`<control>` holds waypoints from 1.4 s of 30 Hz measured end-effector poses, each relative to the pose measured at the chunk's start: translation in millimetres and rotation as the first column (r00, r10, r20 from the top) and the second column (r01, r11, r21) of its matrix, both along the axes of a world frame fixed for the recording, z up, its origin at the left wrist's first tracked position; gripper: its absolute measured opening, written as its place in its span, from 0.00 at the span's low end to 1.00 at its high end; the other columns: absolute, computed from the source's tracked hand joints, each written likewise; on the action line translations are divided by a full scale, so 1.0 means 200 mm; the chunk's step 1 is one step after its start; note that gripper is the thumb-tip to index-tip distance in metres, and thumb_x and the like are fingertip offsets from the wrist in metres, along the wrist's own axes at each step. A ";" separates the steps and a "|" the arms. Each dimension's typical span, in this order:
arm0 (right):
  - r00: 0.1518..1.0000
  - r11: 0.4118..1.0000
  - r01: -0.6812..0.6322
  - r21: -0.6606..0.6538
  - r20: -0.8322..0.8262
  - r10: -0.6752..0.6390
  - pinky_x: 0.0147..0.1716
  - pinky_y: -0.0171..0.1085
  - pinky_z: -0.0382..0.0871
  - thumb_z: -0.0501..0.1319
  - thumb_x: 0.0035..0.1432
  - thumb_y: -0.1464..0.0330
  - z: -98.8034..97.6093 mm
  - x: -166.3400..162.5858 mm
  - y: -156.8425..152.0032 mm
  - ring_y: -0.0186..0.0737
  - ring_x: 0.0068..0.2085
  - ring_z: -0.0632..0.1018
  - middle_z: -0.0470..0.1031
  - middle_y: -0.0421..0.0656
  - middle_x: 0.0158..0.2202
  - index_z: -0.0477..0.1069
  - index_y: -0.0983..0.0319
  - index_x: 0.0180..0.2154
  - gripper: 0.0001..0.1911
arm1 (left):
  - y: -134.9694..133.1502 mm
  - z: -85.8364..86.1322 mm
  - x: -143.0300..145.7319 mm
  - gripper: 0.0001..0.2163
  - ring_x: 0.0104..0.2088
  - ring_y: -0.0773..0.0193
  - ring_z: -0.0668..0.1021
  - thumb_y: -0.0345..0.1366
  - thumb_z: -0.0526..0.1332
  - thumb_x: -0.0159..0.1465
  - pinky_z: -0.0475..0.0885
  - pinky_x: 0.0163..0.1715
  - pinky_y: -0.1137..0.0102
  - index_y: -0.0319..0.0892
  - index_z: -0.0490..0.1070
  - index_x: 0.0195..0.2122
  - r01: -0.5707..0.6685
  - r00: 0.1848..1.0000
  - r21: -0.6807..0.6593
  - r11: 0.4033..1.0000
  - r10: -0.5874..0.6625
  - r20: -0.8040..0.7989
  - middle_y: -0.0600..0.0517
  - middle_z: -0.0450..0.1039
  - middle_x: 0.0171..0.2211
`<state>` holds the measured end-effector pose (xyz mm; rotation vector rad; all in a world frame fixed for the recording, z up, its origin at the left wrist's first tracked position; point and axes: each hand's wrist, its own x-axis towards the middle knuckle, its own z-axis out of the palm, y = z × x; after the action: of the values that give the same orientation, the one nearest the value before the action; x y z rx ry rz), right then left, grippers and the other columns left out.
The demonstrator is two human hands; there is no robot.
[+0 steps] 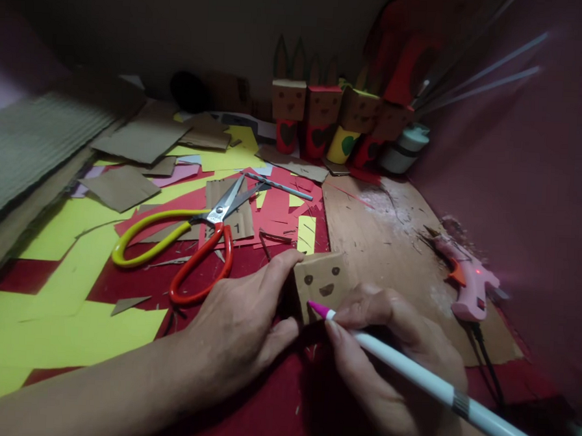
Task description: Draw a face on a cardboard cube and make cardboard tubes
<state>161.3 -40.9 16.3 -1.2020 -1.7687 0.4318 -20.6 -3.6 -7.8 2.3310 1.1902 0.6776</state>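
A smooth white pen (429,378) with a pink tip is clamped in the right hand (393,405), its tip set at a small square cardboard block (323,279) drawn with dot eyes and a smile. The block is pinched by the left hand (239,326) on red cloth (136,278); a "1" is seen on a cardboard scrap (236,227) under the scissors (192,239).

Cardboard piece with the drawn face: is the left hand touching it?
Touching. In the head view the left hand lays its forefinger tip on the upper left corner of the cardboard piece, no gap between them.
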 end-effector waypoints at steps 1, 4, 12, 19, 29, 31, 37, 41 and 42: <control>1.000 1.000 -0.002 0.018 -0.005 0.002 0.22 0.34 0.65 0.61 0.54 0.74 0.00 0.00 0.00 0.33 0.22 0.72 0.70 0.37 0.21 0.64 0.57 0.29 0.07 | 0.00 0.00 0.00 0.25 0.38 0.56 0.81 0.34 0.59 0.61 0.73 0.30 0.68 0.46 0.52 0.58 -0.002 1.000 -0.002 1.000 0.002 0.002 0.48 0.76 0.45; 0.999 0.999 -0.030 0.015 0.012 0.030 0.22 0.34 0.66 0.61 0.54 0.74 0.01 -0.01 0.00 0.34 0.22 0.72 0.70 0.37 0.21 0.64 0.57 0.29 0.08 | 0.00 0.01 0.00 0.25 0.38 0.56 0.81 0.33 0.59 0.61 0.73 0.31 0.68 0.46 0.52 0.58 -0.007 1.000 -0.015 1.000 0.007 0.007 0.48 0.76 0.45; 0.999 0.999 -0.040 0.012 0.031 0.040 0.21 0.33 0.66 0.61 0.56 0.74 0.00 -0.01 0.01 0.34 0.24 0.74 0.72 0.37 0.24 0.65 0.57 0.31 0.07 | 0.00 0.00 0.00 0.26 0.39 0.54 0.82 0.35 0.59 0.61 0.73 0.31 0.67 0.45 0.52 0.59 -0.002 1.000 -0.018 1.000 0.003 0.017 0.47 0.77 0.45; 0.996 0.999 -0.028 0.017 0.088 0.026 0.23 0.34 0.68 0.61 0.56 0.74 0.02 0.01 0.00 0.36 0.25 0.75 0.73 0.39 0.24 0.64 0.57 0.32 0.07 | 0.00 0.00 0.00 0.25 0.38 0.55 0.82 0.35 0.59 0.62 0.73 0.29 0.68 0.46 0.52 0.58 -0.004 1.000 -0.021 1.000 0.004 -0.002 0.48 0.77 0.45; 1.000 0.999 -0.021 0.025 0.015 0.020 0.21 0.33 0.64 0.59 0.55 0.74 0.01 0.00 0.01 0.32 0.20 0.70 0.68 0.36 0.20 0.63 0.57 0.28 0.08 | 0.01 -0.01 0.00 0.25 0.38 0.55 0.82 0.35 0.59 0.61 0.74 0.31 0.67 0.46 0.51 0.58 0.005 1.000 -0.016 1.000 -0.005 0.004 0.47 0.76 0.46; 0.999 0.999 -0.032 -0.041 0.021 0.033 0.18 0.32 0.62 0.60 0.55 0.75 0.02 0.00 0.00 0.31 0.20 0.70 0.69 0.36 0.21 0.63 0.57 0.28 0.09 | 0.01 -0.01 0.00 0.25 0.38 0.55 0.82 0.35 0.59 0.62 0.74 0.31 0.67 0.46 0.51 0.58 0.007 1.000 -0.008 1.000 -0.007 0.010 0.48 0.77 0.45; 0.998 0.998 -0.055 0.005 -0.024 0.056 0.18 0.31 0.62 0.61 0.54 0.75 0.00 0.00 0.01 0.30 0.20 0.71 0.70 0.35 0.21 0.65 0.57 0.29 0.08 | 0.00 0.00 0.00 0.24 0.36 0.56 0.82 0.33 0.59 0.61 0.73 0.26 0.69 0.43 0.53 0.58 0.000 1.000 0.047 0.999 0.000 0.008 0.46 0.77 0.45; 1.000 0.998 -0.024 0.059 -0.014 0.025 0.19 0.31 0.64 0.61 0.54 0.74 -0.01 -0.01 0.01 0.32 0.23 0.73 0.71 0.37 0.22 0.65 0.57 0.30 0.07 | 0.01 -0.01 0.00 0.25 0.35 0.57 0.81 0.34 0.60 0.61 0.73 0.26 0.70 0.42 0.53 0.58 -0.001 1.000 0.062 0.998 0.000 0.011 0.46 0.77 0.45; 1.000 0.999 -0.024 0.047 -0.001 0.024 0.19 0.31 0.64 0.61 0.54 0.74 -0.01 -0.01 0.01 0.33 0.24 0.73 0.72 0.37 0.23 0.65 0.58 0.30 0.07 | 0.01 -0.01 0.00 0.25 0.35 0.57 0.81 0.34 0.60 0.61 0.73 0.26 0.70 0.42 0.53 0.58 -0.002 1.000 0.059 0.998 0.001 0.007 0.46 0.77 0.44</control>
<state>160.0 -38.2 14.5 -1.1478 -1.7839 0.4028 -19.6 -2.0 -9.0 2.3747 1.1844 0.7303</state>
